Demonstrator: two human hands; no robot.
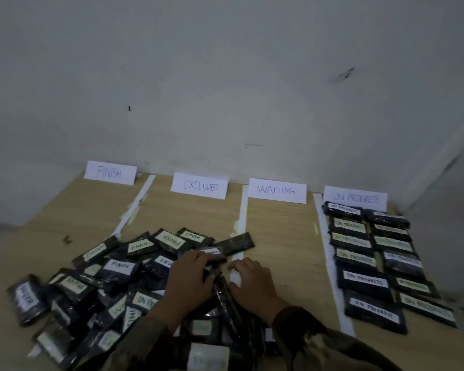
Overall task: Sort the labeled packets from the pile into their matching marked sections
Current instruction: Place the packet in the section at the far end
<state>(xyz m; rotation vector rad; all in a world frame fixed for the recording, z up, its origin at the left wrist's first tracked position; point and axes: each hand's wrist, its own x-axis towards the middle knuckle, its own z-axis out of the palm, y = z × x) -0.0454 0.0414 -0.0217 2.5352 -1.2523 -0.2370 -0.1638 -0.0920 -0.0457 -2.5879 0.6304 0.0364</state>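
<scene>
A pile of dark packets (113, 277) with white and green labels covers the near left of the wooden table (281, 236). My left hand (190, 279) lies on the pile's right edge, fingers closed over a packet (213, 253) whose label ends in "GRESS". My right hand (252, 279) rests beside it with fingers spread on a white tape strip (237, 274). A dark packet (224, 301) stands on edge between the hands. Paper signs read FINISH (110, 172), EXCLUDED (200, 186), WAITING (276, 190) and ON PROGRESS (355, 198).
Two columns of ON PROGRESS packets (364, 282) fill the rightmost section. White tape strips (322, 236) divide the sections. One unlabeled-side packet (236, 243) lies across the strip between EXCLUDED and WAITING. A grey wall (225, 89) rises behind the signs.
</scene>
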